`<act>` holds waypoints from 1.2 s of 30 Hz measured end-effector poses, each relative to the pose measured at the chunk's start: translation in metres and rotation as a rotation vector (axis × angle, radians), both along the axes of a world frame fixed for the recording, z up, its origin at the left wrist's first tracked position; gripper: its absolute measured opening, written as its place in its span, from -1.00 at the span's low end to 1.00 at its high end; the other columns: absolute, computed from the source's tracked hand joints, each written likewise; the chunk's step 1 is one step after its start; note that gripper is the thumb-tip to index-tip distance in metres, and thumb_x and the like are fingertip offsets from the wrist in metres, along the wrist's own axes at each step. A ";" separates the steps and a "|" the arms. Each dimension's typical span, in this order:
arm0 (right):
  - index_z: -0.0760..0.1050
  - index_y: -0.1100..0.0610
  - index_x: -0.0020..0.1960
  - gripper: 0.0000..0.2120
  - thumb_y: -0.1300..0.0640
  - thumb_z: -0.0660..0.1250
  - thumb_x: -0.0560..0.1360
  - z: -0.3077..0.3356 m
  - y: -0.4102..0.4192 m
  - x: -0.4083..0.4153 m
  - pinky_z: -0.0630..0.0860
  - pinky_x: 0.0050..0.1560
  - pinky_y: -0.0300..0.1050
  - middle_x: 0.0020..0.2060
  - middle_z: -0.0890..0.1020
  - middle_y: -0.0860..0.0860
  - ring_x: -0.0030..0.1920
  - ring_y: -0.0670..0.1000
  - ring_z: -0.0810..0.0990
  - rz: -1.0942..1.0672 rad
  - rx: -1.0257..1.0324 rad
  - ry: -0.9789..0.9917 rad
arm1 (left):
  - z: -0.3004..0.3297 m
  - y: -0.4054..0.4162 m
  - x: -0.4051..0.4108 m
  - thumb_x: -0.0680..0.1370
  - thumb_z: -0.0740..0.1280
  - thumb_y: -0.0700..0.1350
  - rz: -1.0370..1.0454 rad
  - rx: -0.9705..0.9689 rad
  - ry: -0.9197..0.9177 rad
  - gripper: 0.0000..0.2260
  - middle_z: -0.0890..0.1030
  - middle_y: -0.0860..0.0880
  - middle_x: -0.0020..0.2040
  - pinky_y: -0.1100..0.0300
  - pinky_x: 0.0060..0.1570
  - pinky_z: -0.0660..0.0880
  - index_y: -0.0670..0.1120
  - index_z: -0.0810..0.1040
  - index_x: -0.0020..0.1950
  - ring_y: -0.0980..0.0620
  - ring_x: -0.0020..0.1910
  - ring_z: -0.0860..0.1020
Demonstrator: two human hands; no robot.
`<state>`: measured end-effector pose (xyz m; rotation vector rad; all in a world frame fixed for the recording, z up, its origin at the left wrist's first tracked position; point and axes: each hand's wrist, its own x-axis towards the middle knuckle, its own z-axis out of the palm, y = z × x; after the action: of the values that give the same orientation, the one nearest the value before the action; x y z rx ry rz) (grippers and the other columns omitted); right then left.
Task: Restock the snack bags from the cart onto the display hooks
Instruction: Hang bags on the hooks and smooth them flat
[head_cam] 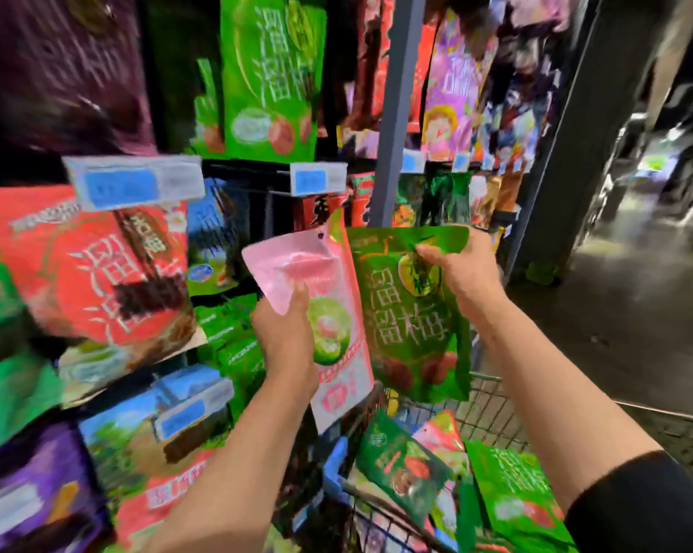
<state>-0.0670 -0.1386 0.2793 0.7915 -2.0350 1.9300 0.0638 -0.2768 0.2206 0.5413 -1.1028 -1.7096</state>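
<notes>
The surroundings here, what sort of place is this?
Most likely a shop's snack aisle: snack bags hang in rows, blue price tags sit on the display hooks, and a wire cart holds more bags.

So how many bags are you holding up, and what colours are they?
Pink bag, in the left hand: 1
Green bag, in the right hand: 1
Total held: 2
</notes>
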 end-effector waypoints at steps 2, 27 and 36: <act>0.53 0.19 -0.19 -0.85 0.40 0.42 0.41 0.010 -0.020 0.014 0.47 -0.29 -0.34 -0.45 0.60 -0.14 -0.43 -0.25 0.53 0.025 -0.040 0.018 | 0.008 -0.017 0.017 0.57 0.33 -0.24 0.034 -0.002 0.015 -0.94 0.57 0.09 -0.20 0.19 -0.24 0.46 -0.12 0.53 0.02 0.12 -0.26 0.52; 0.33 0.20 -0.23 -0.71 0.51 0.36 0.39 0.267 -0.129 -0.016 0.49 -0.13 -0.07 -0.52 0.50 -0.03 -0.33 -0.03 0.49 0.219 -0.638 -0.219 | 0.246 -0.099 0.051 0.54 0.30 -0.36 -0.024 -0.311 0.159 -0.86 0.60 -0.07 -0.28 0.26 -0.49 0.53 -0.14 0.55 -0.11 0.13 -0.49 0.59; 0.35 0.21 0.13 -0.75 0.38 0.26 0.49 0.294 -0.155 -0.053 0.54 -0.08 -0.15 -0.05 0.54 0.04 -0.16 0.00 0.55 0.179 -0.688 -0.270 | 0.254 -0.103 0.024 0.55 0.29 -0.34 -0.005 -0.327 0.117 -0.89 0.62 -0.11 -0.23 0.21 -0.48 0.56 -0.19 0.56 -0.01 0.06 -0.43 0.62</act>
<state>-0.1198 -0.2937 0.5734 0.5686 -1.2656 2.7128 0.0878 -0.3802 0.4751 0.2307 -1.2658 -1.5041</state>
